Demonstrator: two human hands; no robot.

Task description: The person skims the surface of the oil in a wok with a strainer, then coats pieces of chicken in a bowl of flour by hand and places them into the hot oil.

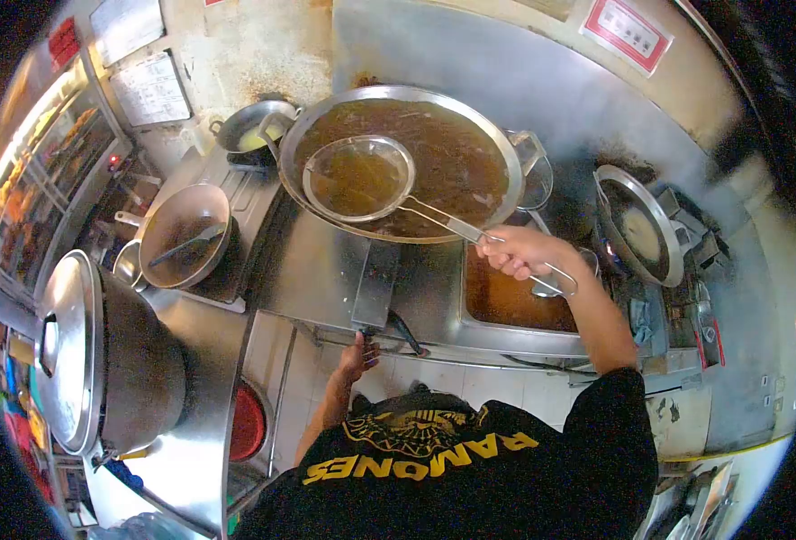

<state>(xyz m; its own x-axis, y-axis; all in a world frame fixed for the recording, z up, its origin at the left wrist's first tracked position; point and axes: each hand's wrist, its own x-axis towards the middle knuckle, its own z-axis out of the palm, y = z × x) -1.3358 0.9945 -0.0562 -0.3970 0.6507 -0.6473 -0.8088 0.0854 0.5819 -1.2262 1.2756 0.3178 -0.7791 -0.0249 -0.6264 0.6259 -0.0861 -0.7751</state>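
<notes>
My right hand (522, 252) is closed around the wire handle of a round mesh strainer (358, 178). The strainer rests over the left part of a wide pan (443, 135) full of brown liquid. Below and right of the pan, a rectangular tray (506, 292) holds orange-brown liquid, with my right forearm over its right side. My left hand (358, 356) is low by the counter's front edge, just under a narrow metal box (375, 286), fingers apart; whether it touches the box is unclear.
A large lidded pot (137, 360) stands at left. Behind it sits a wok with a spatula (185, 236). A small wok (252, 130) is at the back, another wok (637, 225) at right. A red bucket (247, 423) lies below the counter.
</notes>
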